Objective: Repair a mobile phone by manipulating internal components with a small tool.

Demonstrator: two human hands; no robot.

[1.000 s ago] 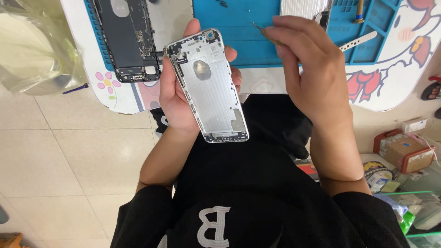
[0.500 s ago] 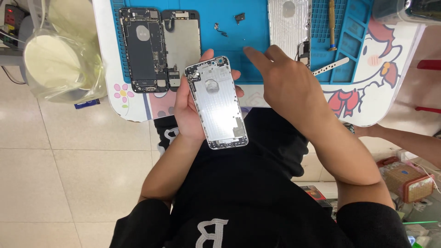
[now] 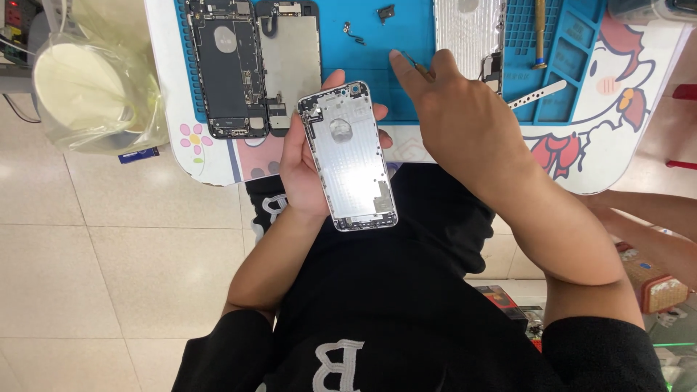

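At the far left a pale round bin lined with a yellowish plastic bag [image 3: 94, 87] is cut off by the top edge, so its rim shows only in part. To its right, on the blue work mat [image 3: 406, 43], lies an opened dark phone body [image 3: 225, 69] beside its detached screen panel [image 3: 290, 62]; both run off the top of the view.

The left hand [image 3: 308, 170] comes up from the near side with its forearm rising from the lap, palm turned up under a silver phone housing [image 3: 350, 156]. Its fingers wrap round the housing from behind, fingertips showing at the right edge, so most of the palm is hidden. The housing is held over the near edge of the white table [image 3: 170, 109], above the person's black shirt. Its long axis runs far to near, leaning slightly left at the far end, the camera cut-out end pointing away from the person and the bare inner side facing up.

The right hand [image 3: 461, 127] reaches across the mat, back of the hand upward, wrist bent, its fingers pinched on a thin tool [image 3: 415, 64] whose tip barely shows; what kind of tool cannot be made out. Small loose parts [image 3: 354, 33] lie just beyond it. Further right a silver panel [image 3: 465, 33], a wooden-handled tool [image 3: 539, 33] and a flat metal pry strip [image 3: 537, 94] rest on the mat. At the right edge another person's forearm [image 3: 653, 218] enters, hand unseen.
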